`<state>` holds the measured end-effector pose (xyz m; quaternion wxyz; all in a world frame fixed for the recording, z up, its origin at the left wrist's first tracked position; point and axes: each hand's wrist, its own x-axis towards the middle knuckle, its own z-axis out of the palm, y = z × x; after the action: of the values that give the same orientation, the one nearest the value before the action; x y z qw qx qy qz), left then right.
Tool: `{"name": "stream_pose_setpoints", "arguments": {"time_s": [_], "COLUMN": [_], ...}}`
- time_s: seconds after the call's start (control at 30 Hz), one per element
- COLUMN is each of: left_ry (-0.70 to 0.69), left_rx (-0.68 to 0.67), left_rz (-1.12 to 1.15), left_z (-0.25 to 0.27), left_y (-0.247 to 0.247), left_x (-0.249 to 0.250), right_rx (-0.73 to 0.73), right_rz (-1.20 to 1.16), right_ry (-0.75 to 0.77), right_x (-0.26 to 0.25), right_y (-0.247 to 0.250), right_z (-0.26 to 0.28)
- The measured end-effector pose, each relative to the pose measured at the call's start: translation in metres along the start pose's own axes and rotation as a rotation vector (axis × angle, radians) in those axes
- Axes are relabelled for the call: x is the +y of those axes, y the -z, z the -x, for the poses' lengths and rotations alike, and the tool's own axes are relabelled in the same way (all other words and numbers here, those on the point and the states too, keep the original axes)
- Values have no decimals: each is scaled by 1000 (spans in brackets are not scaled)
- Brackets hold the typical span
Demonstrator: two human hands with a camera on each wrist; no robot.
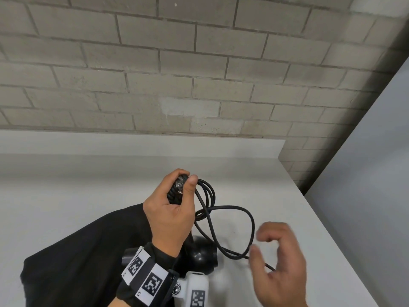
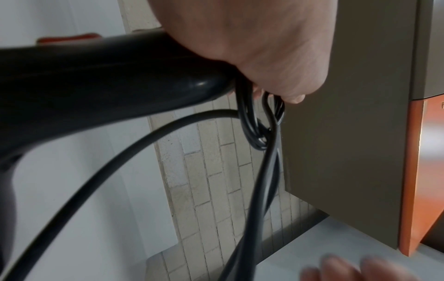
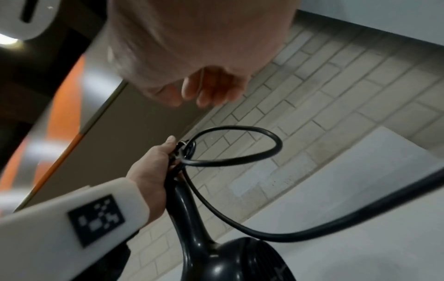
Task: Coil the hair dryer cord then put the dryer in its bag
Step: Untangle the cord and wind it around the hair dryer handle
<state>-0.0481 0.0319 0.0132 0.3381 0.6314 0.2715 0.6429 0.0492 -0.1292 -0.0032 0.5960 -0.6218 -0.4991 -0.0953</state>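
**Hair dryer held up by its handle, cord partly looped**

Much of the black hair dryer (image 1: 202, 254) is hidden in the head view behind the left hand (image 1: 171, 214) and its wrist mount; only the rounded body is seen below the wrist. The dryer's nozzle end is cut off in all views. The right hand (image 1: 280, 260) is blurred, and whether it touches the cord cannot be told; its fingers are loosely curled around nothing that can be made out.

The handle end is grasped by the left hand, together with several small loops of the black cord (image 1: 230, 231) pinned under the thumb. One larger loop hangs out to the right, and the rest of the cord trails down past the right hand.

A black cloth bag (image 1: 84, 258) lies on the white countertop (image 1: 66, 187) beneath the left forearm, its mouth hidden. A pale brick wall (image 1: 177, 63) is seen behind the counter, and a grey panel (image 1: 371, 173) closes off the right side.
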Motion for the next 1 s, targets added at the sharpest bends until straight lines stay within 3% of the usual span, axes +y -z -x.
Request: {"name": "stream_pose_setpoints", "arguments": {"time_s": [0.07, 0.2, 0.27, 0.33, 0.47, 0.5, 0.57, 0.67, 0.7, 0.77, 0.87, 1.0], "left_ry": [-3, 1, 6, 5, -15, -28, -39, -15, -5, 10, 18, 13], "left_rx": [-3, 0, -3, -7, -21, -34, -49, -19, -8, 8, 15, 17], "left_rz": [-1, -2, 1, 3, 16, 19, 26, 15, 7, -4, -17, -26], "left_z": [0, 0, 0, 0, 0, 1, 2, -1, -3, -5, -5, -3], "left_y": [0, 0, 0, 0, 0, -1, -1, 0, 1, 0, -3, -3], "left_x": [0, -1, -1, -2, 0, 1, 4, 0, -2, -6, -4, -1], "right_rx": [-197, -607, -713, -754, -590, -578, -607, -648, -603, -375, -1, 219], "right_rz": [94, 385, 347, 236, -397, -481, -558, -541, -478, -375, -280, -200], "right_ry": [98, 97, 0, -214, -688, -712, -619, -332, -299, -303, -510, -776], "right_x": [0, 27, 29, 16, -19, -25, -30, -26, -21, -6, 11, 20], "right_y": [-5, -10, -4, 11, 63, 76, 91, 84, 77, 58, 35, 20], "right_z": [5, 19, 21, 13, -19, -26, -35, -35, -31, -21, -18, -21]}}
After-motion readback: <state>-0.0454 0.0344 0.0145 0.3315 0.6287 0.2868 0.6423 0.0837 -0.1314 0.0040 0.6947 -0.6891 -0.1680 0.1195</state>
